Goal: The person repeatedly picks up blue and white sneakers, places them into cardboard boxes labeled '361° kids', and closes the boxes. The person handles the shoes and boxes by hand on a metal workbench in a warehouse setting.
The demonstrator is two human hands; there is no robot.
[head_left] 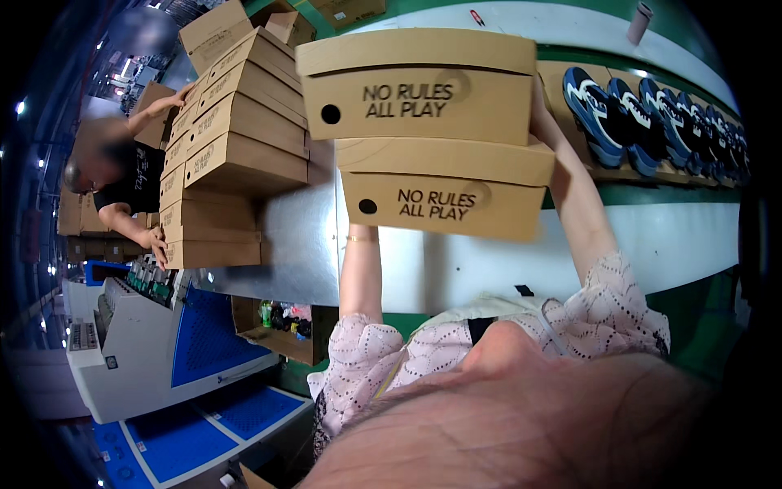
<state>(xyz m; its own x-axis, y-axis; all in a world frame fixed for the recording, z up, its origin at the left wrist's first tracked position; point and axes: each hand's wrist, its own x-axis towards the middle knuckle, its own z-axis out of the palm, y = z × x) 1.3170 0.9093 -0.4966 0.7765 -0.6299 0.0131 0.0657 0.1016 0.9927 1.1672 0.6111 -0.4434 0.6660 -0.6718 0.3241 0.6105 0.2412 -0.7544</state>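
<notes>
Two lidded brown cardboard shoe boxes are stacked in front of me, an upper shoe box (419, 85) on a lower shoe box (444, 191). Black print and a dark round spot mark the end of each. My right hand (543, 121) grips the stack at its right side, near where the boxes meet; its fingers are mostly behind the cardboard. From below, my left forearm (361, 273) reaches up to the lower box and supports it, with that hand hidden behind the box. The stack appears raised above the white table (635, 244).
At left, a co-worker (130, 171) has both hands on a tall pile of similar boxes (236, 122). Blue-and-black sneakers (627, 122) line the far right on a board. A white-and-blue machine (204, 334) and an open carton (281, 330) are at lower left. A grey tube (640, 23) stands at the back.
</notes>
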